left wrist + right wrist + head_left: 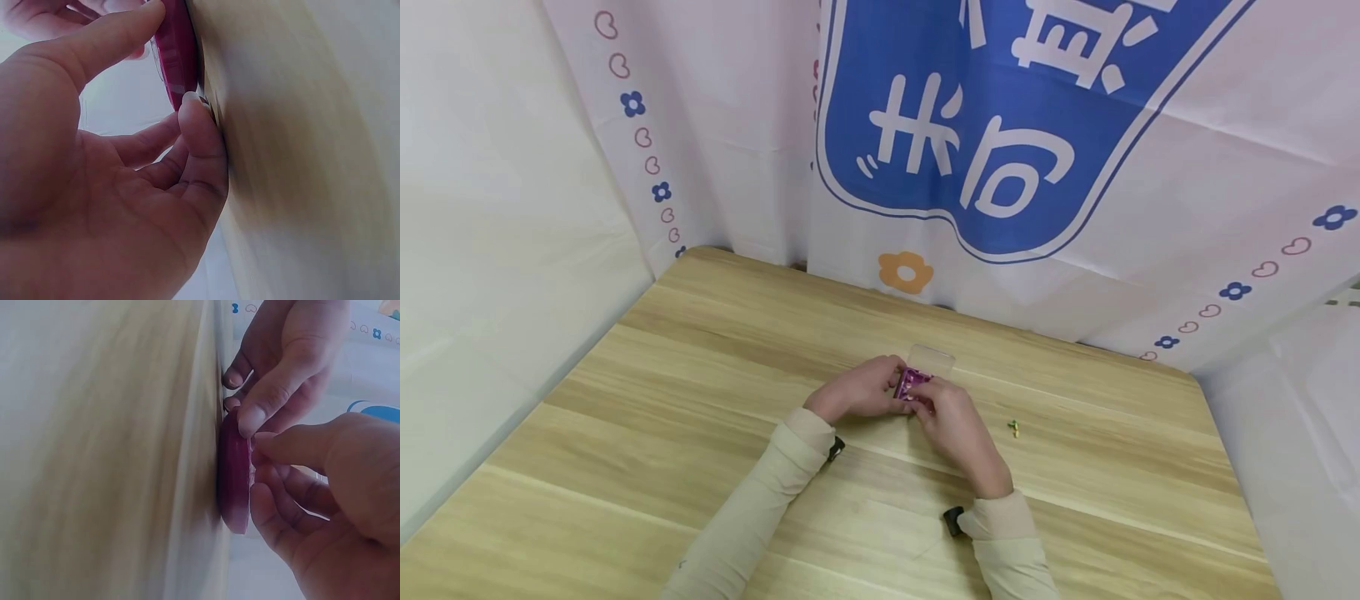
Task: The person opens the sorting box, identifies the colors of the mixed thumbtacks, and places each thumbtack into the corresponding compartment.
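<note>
A small magenta case (912, 383) lies on the wooden table with its clear lid (932, 359) tipped back on the far side. Small pale bits show inside it. My left hand (867, 388) holds the case from the left, its thumb along the edge in the left wrist view and fingertips low by the table. From the right, my right hand (958, 423) reaches over the case, fingers bent and tips at its open top. In the right wrist view the magenta side (234, 481) faces the camera; I cannot tell whether those fingertips pinch anything.
A tiny green and yellow piece (1014, 428) lies on the table (1120, 467) to the right of my right hand. A printed white curtain (737, 183) hangs along the table's back edge, and pale cloth walls stand at both sides.
</note>
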Available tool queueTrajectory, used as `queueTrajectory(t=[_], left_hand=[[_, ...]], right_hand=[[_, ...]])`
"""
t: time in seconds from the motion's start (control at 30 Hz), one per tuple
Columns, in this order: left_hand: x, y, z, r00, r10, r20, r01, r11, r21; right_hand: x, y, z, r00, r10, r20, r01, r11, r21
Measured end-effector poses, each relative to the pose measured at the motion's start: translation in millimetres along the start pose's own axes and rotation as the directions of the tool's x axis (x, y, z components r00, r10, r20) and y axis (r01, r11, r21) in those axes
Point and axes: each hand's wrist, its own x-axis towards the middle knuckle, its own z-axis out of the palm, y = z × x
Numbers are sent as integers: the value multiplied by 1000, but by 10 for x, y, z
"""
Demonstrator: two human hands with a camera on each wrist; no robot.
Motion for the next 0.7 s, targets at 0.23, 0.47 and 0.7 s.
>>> queueTrajectory(t=[0.23, 0.47, 0.7], left_hand=[[-3, 8, -6, 1000, 2, 2, -2, 1000, -12], [-2, 26, -15, 1000, 2, 9, -2, 1000, -5], [2, 25, -10, 1000, -2, 14, 2, 1000, -26]], right_hand=[[-3, -2, -3, 1000, 27, -1, -27, 1000, -5], [-1, -15, -12, 999, 43, -8, -43, 999, -6], [-5, -14, -12, 998, 55, -3, -55, 998, 3]])
